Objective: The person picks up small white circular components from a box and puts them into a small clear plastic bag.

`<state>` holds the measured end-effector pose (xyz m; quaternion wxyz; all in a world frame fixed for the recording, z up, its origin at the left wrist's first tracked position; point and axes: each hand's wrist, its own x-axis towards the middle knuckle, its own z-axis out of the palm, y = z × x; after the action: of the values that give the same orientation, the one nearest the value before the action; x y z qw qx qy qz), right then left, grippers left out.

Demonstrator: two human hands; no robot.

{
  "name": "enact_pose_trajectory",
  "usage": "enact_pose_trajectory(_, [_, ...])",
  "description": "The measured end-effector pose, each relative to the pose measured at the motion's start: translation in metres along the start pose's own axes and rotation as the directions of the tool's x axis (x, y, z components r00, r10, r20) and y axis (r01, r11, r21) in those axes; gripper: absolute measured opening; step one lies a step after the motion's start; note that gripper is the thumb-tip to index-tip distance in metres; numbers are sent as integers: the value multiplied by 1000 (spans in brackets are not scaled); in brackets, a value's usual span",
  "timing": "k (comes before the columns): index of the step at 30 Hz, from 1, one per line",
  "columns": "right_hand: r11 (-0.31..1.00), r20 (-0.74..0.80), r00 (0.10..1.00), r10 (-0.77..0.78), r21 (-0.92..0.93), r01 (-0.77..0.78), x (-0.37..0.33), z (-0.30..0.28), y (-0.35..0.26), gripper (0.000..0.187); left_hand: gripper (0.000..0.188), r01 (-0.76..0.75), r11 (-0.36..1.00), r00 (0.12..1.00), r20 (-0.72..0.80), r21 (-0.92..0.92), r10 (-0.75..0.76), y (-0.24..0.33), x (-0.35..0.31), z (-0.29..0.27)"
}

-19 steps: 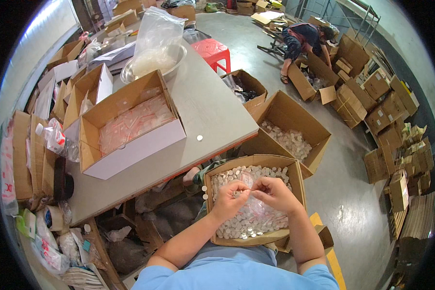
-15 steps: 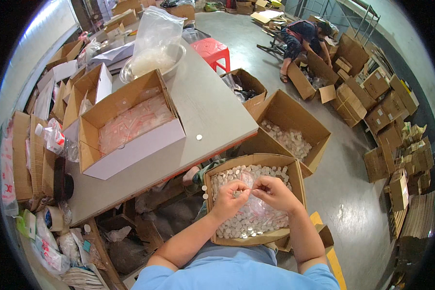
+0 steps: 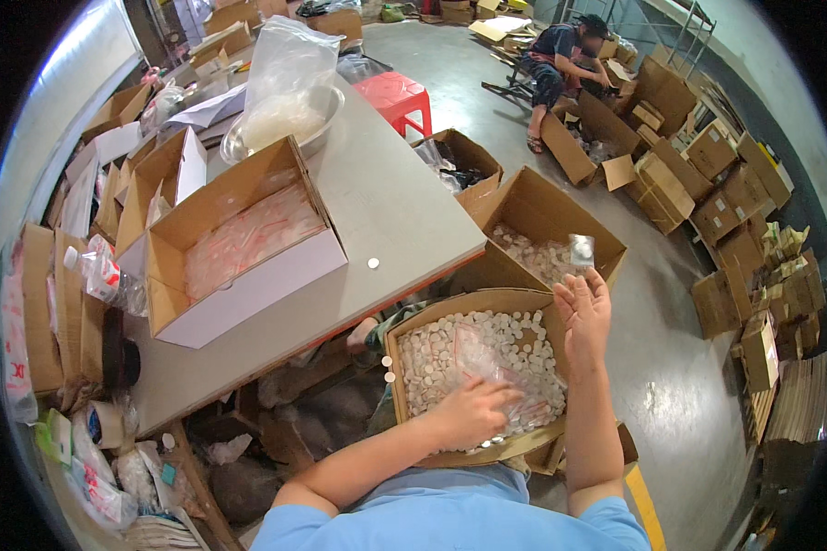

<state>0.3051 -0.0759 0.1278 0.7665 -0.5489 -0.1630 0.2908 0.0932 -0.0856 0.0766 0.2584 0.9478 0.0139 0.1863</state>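
On my lap stands a cardboard box (image 3: 398,404) full of small white discs (image 3: 432,367), with a heap of clear, red-edged plastic bags (image 3: 473,354) lying on them. My left hand (image 3: 476,411) is over these bags, its fingers stretched out and somewhat blurred. Raised past the far right rim, my right hand (image 3: 585,308) has a small clear plastic bag (image 3: 582,250) with a white disc in it at its fingertips. Behind it is a second cardboard box (image 3: 560,197) holding many small, pale bagged pieces (image 3: 533,255).
A grey table (image 3: 386,211) at left carries a box (image 3: 248,298) of red-edged bags, a metal bowl (image 3: 331,124) and a plastic bottle (image 3: 110,280). One loose disc (image 3: 373,264) lies there. A red stool (image 3: 395,96) stands beyond. At back right a person (image 3: 560,69) sits among cartons.
My hands were together over the lap box and have parted. The right has moved up and right with a small bag; the left has lowered to the bag heap. The other person has straightened up.
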Motion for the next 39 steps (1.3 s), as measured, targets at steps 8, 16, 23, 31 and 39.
enact_pose_trajectory(8, [369, 549, 782, 295, -820, 437, -11, -18, 31, 30, 16, 76, 997, 993, 90, 24, -78, -8, -10, 17])
enact_pose_trajectory(16, [115, 571, 684, 455, -799, 590, -19, -23, 48, 47, 24, 425, 788, 851, -100, -446, -515, -3, -4, -3])
enact_pose_trajectory(23, [367, 519, 749, 411, -847, 385, -16, -26, 41, 28, 29, 390, 746, 825, -153, -540, -543, -9, -6, -7])
enact_pose_trajectory(31, [738, 454, 588, 669, -498, -455, -8, -21, 23, 26, 14, 442, 761, 841, -75, -475, -535, -17, -10, -7])
enact_pose_trajectory(39, [737, 555, 527, 644, -266, -621, -15, -14, 12, 29, 9, 430, 257, 584, 50, -866, -810, -19, -8, -5])
